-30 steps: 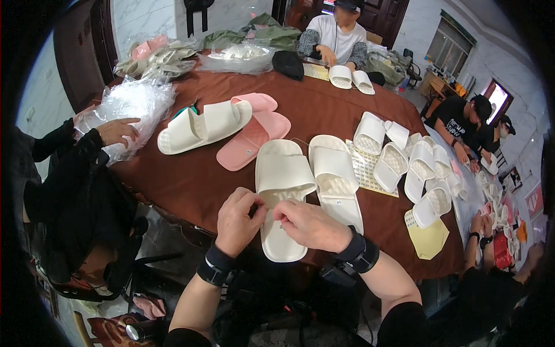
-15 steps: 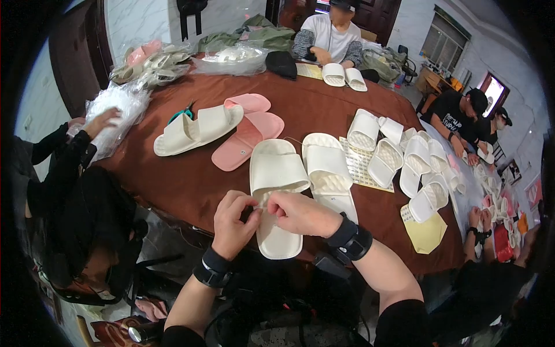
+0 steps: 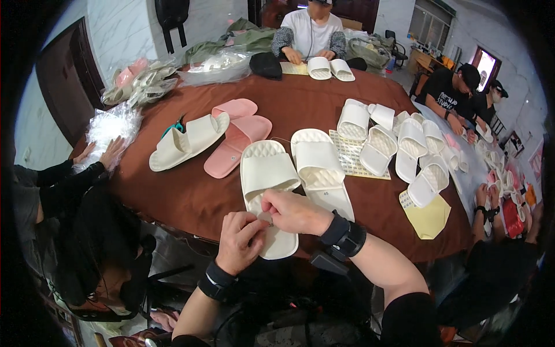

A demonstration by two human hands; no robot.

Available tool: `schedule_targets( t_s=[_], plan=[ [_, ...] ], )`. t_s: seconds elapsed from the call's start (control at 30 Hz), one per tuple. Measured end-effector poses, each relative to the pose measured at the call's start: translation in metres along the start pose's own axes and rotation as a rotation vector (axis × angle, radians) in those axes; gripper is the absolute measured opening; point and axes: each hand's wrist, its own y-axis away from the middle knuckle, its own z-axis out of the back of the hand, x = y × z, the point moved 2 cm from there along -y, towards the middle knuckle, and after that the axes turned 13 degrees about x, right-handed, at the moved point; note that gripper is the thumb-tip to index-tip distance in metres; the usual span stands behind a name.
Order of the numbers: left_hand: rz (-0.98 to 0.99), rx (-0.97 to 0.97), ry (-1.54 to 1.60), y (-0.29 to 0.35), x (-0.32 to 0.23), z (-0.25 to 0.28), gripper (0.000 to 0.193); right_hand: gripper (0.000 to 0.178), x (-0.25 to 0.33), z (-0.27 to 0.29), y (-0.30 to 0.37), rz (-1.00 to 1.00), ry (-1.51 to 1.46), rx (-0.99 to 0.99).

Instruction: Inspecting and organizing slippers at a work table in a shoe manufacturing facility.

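A pair of white slide slippers lies before me, toes pointing away. Over the heel half of the left slipper, my left hand has its fingers curled in, thumb and forefinger close together. My right hand bends over the same insole from the right, fingertips pinched and almost meeting the left hand's. A small dark mark shows on the insole between the fingertips; anything within either pinch is too small or hidden to make out. Alongside lies the right slipper, a small printed mark on its insole.
Pink slippers and another white slipper lie to the left, by teal-handled scissors. Several white slippers rest at the right near a sticker sheet and yellow paper. Co-workers sit around the brown-covered table.
My left hand has come slightly nearer the heel, its fingers more tightly curled. The right hand shifted slightly left with the view. The left co-worker's hands now press on the plastic bags.
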Motion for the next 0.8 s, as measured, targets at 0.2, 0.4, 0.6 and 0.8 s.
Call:
schedule_targets(
  t_s=[0.2, 0.4, 0.6, 0.8],
  plan=[
    [-0.004, 0.026, -0.053, 0.001, -0.005, 0.003, 0.031, 0.015, 0.000, -0.002, 0.001, 0.002, -0.003, -0.017],
    [0.001, 0.027, -0.061, 0.002, -0.009, 0.005, 0.034, 0.014, 0.001, -0.003, 0.001, 0.016, 0.029, -0.009],
    [-0.045, 0.044, -0.079, 0.000, -0.009, 0.003, 0.034, 0.015, -0.004, -0.002, 0.003, 0.022, 0.005, -0.019],
    [-0.067, 0.023, -0.097, 0.007, -0.006, 0.004, 0.031, 0.015, -0.007, -0.006, 0.003, 0.077, 0.004, -0.028]
  ],
)
